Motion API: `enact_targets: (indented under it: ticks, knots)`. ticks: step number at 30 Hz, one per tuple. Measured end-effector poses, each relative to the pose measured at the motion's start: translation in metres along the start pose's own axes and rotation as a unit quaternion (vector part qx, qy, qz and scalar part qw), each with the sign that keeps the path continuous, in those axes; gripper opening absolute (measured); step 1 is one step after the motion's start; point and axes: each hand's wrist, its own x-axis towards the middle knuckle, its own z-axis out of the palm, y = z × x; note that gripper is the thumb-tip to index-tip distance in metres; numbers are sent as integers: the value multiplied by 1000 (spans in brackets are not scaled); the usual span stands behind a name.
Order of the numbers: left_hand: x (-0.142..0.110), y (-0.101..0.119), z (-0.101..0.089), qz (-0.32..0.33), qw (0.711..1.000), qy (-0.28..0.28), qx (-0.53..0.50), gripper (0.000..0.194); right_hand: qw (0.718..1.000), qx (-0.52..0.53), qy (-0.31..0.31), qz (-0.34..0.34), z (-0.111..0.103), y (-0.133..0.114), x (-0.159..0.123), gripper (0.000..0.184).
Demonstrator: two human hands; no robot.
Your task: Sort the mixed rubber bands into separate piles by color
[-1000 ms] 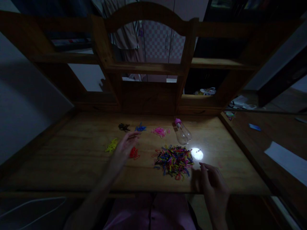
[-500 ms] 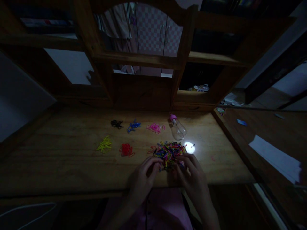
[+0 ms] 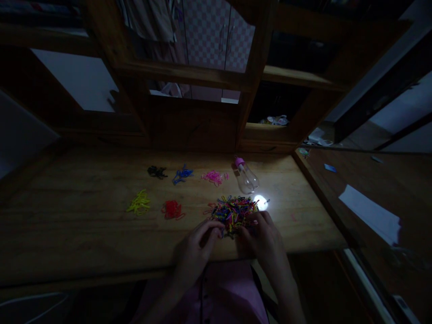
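A heap of mixed coloured paper clips (image 3: 232, 211) lies near the desk's front edge. My left hand (image 3: 199, 240) is at the heap's left front side, thumb and forefinger pinched on what seems to be a bluish clip. My right hand (image 3: 266, 236) reaches into the right side, thumb and forefinger apart, fingertips partly hidden among the clips. Sorted by colour, smaller piles lie to the left and behind: yellow clips (image 3: 139, 203), red clips (image 3: 173, 209), black clips (image 3: 157, 172), blue clips (image 3: 183, 174) and pink clips (image 3: 214, 177).
A clear bulb-shaped bottle (image 3: 248, 181) with a pink cap lies behind the heap. A bright light spot (image 3: 260, 202) falls beside it, a single clip at its edge. Wooden shelving (image 3: 192, 119) rises at the back. White papers (image 3: 369, 213) lie on the surface at right.
The view has shifted, moving the desk and piles slightly left in the picture. Both hands stay at the heap; my left fingers remain pinched and my right fingers are still among the clips.
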Motion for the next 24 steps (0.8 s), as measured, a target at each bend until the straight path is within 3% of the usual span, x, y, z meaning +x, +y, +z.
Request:
enact_targets:
  ticks: [5, 24]
  knots:
    - [-1, 3, -1, -5, 1000, 4, -8, 24, 999, 53, 1, 3, -1, 4, 3, 7]
    - [5, 4, -1, -2, 1000, -9, -10, 22, 985, 162, 46, 37, -13, 0, 7, 11]
